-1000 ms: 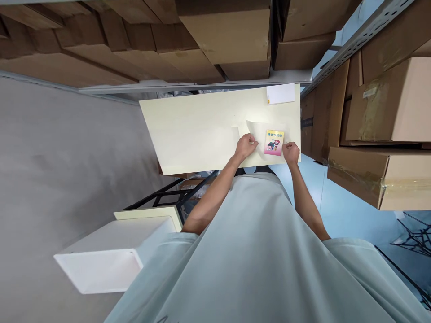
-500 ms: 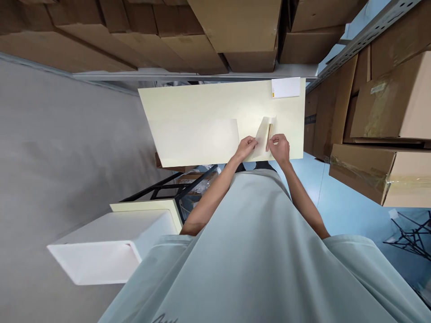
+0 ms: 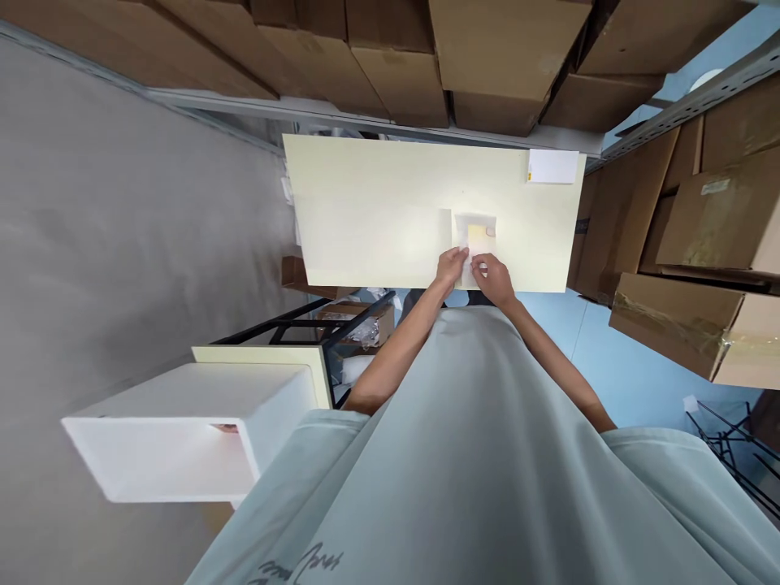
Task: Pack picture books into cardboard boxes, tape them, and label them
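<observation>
In front of me, a small translucent plastic bag (image 3: 461, 223) lies on the pale yellow tabletop (image 3: 378, 166). A pale yellow card-like piece (image 3: 480, 236) shows in or on it; I cannot tell which. My left hand (image 3: 452, 266) is closed, fingertips pinching the bag's lower left edge. Just to the right, my right hand (image 3: 494, 279) is closed with curled fingers at the lower end of the yellow piece, fingertips close to the left ones. What exactly the right fingers grip is partly hidden. A thin white sheet (image 3: 383, 248) spreads to the left of the hands.
A flat white box (image 3: 553, 166) sits at the table's far right corner. Cardboard boxes (image 3: 390, 77) fill the shelf beyond, and more boxes (image 3: 676, 317) are stacked on the right. A white open bin (image 3: 183, 390) stands at lower left beside a black metal frame (image 3: 292, 325).
The yellow piece, seen as a narrow brownish strip before, now shows its broad face. My right hand has come closer to the left hand. The view has shifted.
</observation>
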`<act>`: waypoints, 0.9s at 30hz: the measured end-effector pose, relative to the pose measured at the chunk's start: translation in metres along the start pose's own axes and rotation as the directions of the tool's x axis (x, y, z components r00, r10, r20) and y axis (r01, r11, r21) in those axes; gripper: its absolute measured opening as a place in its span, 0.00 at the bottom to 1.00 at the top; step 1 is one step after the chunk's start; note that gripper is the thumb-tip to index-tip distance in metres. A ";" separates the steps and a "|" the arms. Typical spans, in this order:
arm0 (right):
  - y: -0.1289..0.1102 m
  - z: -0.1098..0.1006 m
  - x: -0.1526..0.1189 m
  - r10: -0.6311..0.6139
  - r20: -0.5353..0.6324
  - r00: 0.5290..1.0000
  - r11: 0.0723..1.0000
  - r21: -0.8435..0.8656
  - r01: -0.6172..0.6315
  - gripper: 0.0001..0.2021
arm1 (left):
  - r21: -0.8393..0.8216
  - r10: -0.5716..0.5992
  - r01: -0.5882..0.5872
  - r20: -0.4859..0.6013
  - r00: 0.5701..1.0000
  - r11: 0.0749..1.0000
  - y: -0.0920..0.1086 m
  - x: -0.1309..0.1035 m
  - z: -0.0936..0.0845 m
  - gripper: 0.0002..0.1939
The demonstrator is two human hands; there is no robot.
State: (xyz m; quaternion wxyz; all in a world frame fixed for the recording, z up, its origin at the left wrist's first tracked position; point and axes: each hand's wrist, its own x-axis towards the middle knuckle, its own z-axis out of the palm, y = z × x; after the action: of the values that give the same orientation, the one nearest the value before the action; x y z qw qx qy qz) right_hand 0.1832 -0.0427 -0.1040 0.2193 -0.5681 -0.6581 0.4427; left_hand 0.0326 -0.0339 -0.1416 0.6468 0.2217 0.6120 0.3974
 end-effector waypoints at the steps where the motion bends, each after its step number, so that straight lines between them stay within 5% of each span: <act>1: -0.006 0.003 -0.001 0.003 -0.049 0.999 1.000 -0.017 -0.004 0.12 | 0.009 0.027 -0.027 -0.002 1.000 1.000 0.004 -0.002 -0.008 0.23; 6: -0.051 0.027 0.008 0.109 -0.142 0.984 0.994 0.038 -0.104 0.18 | 0.046 0.172 -0.175 0.074 0.982 0.983 0.033 -0.015 -0.063 0.21; 11: -0.111 0.074 0.026 0.166 -0.159 0.973 0.979 0.147 -0.143 0.22 | 0.012 0.196 -0.203 0.192 0.961 0.979 0.068 -0.031 -0.130 0.25; 18: -0.168 0.135 0.041 0.188 -0.180 0.965 0.950 0.284 -0.132 0.21 | 0.032 0.325 -0.362 0.368 0.871 0.932 0.099 -0.040 -0.214 0.24; 20: -0.178 0.143 0.044 0.223 -0.172 0.960 0.926 0.346 -0.152 0.22 | 0.048 0.317 -0.354 0.348 0.882 0.934 0.103 -0.039 -0.237 0.24; 24: -0.198 0.149 0.045 0.282 -0.111 0.953 0.851 0.488 -0.195 0.22 | 0.160 0.366 -0.372 0.070 0.928 0.914 0.112 -0.037 -0.285 0.26; 27: -0.209 0.155 0.046 0.287 -0.039 0.957 0.817 0.532 -0.223 0.23 | 0.107 0.298 -0.315 0.150 0.943 0.943 0.119 -0.036 -0.312 0.22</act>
State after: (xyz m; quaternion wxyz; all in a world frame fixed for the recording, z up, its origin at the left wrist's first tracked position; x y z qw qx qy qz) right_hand -0.0672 -0.0429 -0.0189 0.3420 -0.5953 -0.4169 0.5957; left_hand -0.2960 -0.0551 -0.0748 0.6002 0.3818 0.5504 0.4371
